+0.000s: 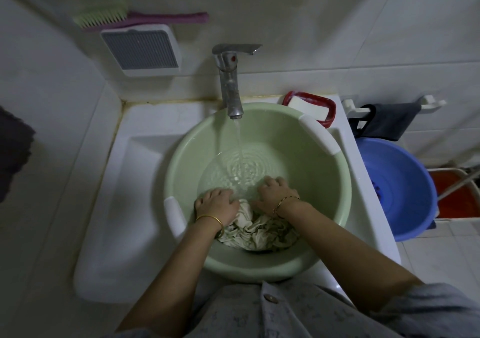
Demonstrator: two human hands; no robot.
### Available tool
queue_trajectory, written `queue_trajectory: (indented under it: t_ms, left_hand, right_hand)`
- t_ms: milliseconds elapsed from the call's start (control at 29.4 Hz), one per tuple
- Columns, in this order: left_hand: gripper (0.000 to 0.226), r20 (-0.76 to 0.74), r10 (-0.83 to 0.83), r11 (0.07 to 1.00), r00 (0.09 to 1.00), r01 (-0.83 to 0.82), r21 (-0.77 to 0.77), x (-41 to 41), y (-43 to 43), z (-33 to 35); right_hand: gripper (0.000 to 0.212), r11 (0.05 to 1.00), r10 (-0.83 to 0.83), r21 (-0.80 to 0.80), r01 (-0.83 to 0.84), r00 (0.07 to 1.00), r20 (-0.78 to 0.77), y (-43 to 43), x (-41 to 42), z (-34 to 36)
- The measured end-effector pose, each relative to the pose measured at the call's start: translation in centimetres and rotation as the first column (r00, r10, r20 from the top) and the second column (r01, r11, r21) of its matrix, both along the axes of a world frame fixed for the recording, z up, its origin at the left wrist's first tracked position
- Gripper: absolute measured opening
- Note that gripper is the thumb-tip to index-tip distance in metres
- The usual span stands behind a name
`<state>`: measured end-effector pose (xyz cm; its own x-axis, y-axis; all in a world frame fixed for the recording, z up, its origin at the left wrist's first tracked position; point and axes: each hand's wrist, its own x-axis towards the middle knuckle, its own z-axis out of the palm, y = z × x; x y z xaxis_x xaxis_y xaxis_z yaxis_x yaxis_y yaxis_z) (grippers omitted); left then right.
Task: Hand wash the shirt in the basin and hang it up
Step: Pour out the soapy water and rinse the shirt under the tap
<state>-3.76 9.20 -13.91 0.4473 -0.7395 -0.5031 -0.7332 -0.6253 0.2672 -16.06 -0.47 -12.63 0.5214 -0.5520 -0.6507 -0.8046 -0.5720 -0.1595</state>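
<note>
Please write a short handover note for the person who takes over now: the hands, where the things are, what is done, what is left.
Left hand: fingers curled on the shirt, in the water. Right hand: the same, near the stream. Shirt lies bunched in the green basin, which sits in the sink under the running tap. Done: shirt wetted. Left: scrub, rinse, wring, close tap, hang up.

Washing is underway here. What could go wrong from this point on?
The tap runs into the green basin while the left hand and right hand are both busy with the shirt: it might overfill. The soap in its red dish sits right behind the rim; a jolt could tip it in.
</note>
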Motion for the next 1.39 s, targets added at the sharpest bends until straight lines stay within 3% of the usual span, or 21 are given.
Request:
queue_trajectory:
  t_ms: [1395]
  left_hand:
    - [0.041,0.014,0.007,1.000,1.000,-0.007,-0.010,0.08,-0.01,-0.35]
  right_hand:
    - [0.061,1.000,-0.002,-0.016,0.002,1.000,-0.004,0.01,-0.09,-0.23]
